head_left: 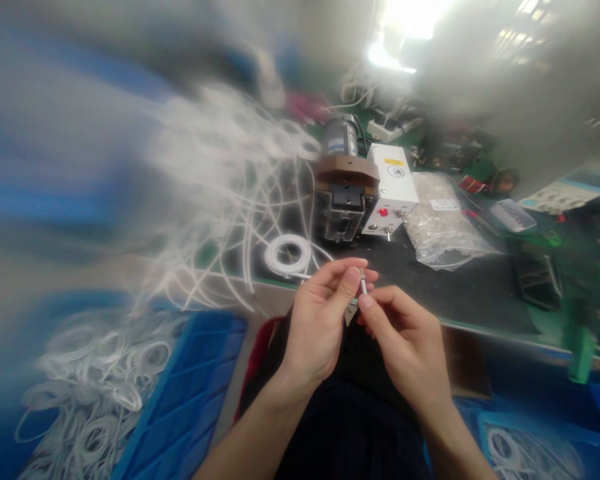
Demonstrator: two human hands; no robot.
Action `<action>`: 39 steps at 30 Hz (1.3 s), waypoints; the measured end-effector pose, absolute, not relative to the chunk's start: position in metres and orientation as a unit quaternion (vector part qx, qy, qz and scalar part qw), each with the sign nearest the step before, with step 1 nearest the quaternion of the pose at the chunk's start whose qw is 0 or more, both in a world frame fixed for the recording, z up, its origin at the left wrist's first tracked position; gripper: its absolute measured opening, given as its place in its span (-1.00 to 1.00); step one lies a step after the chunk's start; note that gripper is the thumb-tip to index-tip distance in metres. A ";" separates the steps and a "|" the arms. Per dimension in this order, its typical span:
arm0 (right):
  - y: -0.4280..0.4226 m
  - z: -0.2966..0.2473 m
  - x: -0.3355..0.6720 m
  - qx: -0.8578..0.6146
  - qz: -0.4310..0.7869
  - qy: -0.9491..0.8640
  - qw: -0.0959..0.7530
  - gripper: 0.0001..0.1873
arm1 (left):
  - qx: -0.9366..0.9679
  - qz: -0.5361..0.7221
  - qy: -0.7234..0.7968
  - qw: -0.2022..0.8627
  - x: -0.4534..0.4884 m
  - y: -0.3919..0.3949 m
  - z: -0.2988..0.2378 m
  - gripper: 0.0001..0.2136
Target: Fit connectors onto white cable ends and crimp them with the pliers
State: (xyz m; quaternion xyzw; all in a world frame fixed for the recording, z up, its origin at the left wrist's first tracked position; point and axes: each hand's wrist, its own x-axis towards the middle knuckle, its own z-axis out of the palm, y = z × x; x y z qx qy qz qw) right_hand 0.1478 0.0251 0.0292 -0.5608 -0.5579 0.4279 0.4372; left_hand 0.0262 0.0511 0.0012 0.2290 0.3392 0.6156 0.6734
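My left hand is closed, its thumb and fingers pinching a small clear plug that looks like a network-cable connector. From the plug a short bit of white cable runs down to my right hand, which grips it between thumb and forefinger. Both hands meet just in front of the bench edge, above my lap. A coil of white cable lies on the bench beyond my left hand. Past the hands stands a crimping machine with a motor at its back and a clear guard in front.
A white control box with a red button adjoins the machine. Right of it lies a plastic bag of small parts. Loose white cables spread across the left. A blue crate full of coiled cables stands at lower left.
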 end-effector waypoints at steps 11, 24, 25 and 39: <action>0.053 0.009 0.134 -0.485 0.648 -0.403 0.427 -0.72 | 0.156 0.617 0.338 0.693 0.014 0.064 -0.016 -0.74; 0.099 -0.013 0.118 -0.507 0.639 -0.347 0.463 -0.72 | 0.269 0.641 0.512 0.504 -0.010 0.036 -0.038 -0.70; 0.100 -0.013 0.118 -0.507 0.639 -0.346 0.463 -0.72 | 0.269 0.641 0.515 0.502 -0.011 0.036 -0.039 -0.71; 0.109 -0.015 0.116 -0.503 0.634 -0.340 0.478 -0.73 | 0.263 0.641 0.518 0.501 -0.011 0.038 -0.039 -0.73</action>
